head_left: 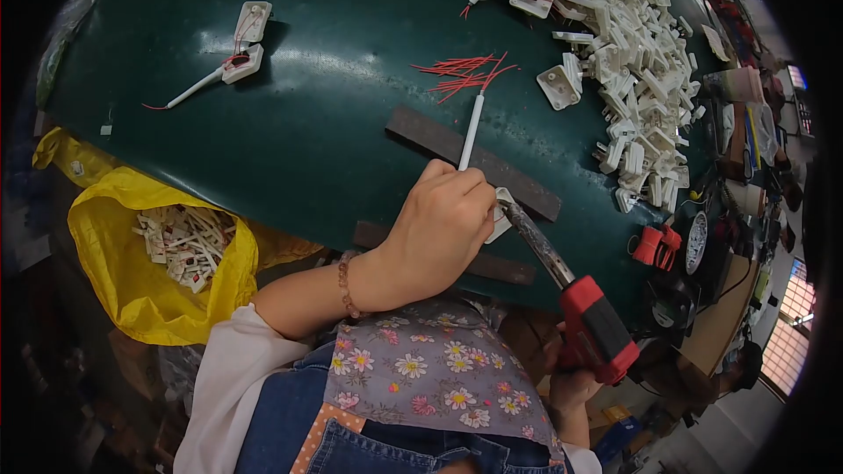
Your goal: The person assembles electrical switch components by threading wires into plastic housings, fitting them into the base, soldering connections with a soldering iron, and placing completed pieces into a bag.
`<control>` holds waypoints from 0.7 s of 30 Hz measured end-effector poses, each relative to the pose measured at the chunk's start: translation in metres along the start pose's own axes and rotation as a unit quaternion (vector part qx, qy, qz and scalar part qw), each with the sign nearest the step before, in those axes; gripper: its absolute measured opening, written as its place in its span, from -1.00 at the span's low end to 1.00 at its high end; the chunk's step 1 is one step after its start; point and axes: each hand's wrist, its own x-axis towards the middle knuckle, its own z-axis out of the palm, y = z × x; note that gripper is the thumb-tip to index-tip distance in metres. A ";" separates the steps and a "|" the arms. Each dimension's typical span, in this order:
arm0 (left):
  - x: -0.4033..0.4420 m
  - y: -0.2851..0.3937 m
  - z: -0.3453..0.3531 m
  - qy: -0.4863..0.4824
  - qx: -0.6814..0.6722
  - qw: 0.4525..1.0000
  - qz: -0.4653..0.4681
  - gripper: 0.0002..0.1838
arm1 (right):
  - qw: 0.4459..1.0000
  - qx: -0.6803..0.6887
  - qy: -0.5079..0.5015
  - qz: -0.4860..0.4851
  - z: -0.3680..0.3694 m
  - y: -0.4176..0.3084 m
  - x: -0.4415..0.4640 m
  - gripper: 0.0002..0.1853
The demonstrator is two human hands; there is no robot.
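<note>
My left hand is closed, knuckles up, around the lower end of a white tube with red wires at its far tip. Partly under my fingers lies a white plastic housing. My right hand is wrapped round the handle of a red and black soldering gun. The gun's long metal barrel points up and left, its tip at the housing beside my left fingers. Loose red wires lie just beyond the tube. Dark bars rest on the green table.
White plastic housings are heaped at the right back. An assembled piece lies at the left. A yellow bag of white parts is at the lower left. Red wire bundles sit by the right edge near a round metal dish.
</note>
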 end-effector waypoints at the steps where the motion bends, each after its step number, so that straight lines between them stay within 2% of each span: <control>1: 0.000 0.000 0.000 0.000 -0.001 1.000 0.000 -0.85 | 1.000 -0.001 0.000 0.000 -0.001 0.001 -0.001 0.07; 4: 0.000 -0.001 -0.001 -0.010 -0.007 1.000 -0.005 -0.85 | 1.000 0.000 -0.014 0.003 -0.001 0.000 -0.003 0.07; 7: 0.001 -0.001 -0.002 -0.010 -0.008 1.000 -0.004 -0.85 | 1.000 -0.025 0.005 -0.003 0.000 -0.010 -0.003 0.08; 10: 0.000 -0.002 -0.001 -0.015 -0.006 1.000 -0.007 -0.85 | 0.999 0.015 0.035 -0.010 -0.005 -0.009 -0.004 0.09; 13: 0.000 -0.003 0.000 -0.004 -0.010 1.000 -0.001 -0.85 | 0.999 -0.012 0.015 -0.041 -0.005 -0.009 -0.002 0.12; 21: 0.000 -0.003 -0.002 -0.014 -0.026 1.000 -0.003 -0.86 | 0.997 -0.043 -0.025 -0.052 -0.011 0.001 -0.001 0.05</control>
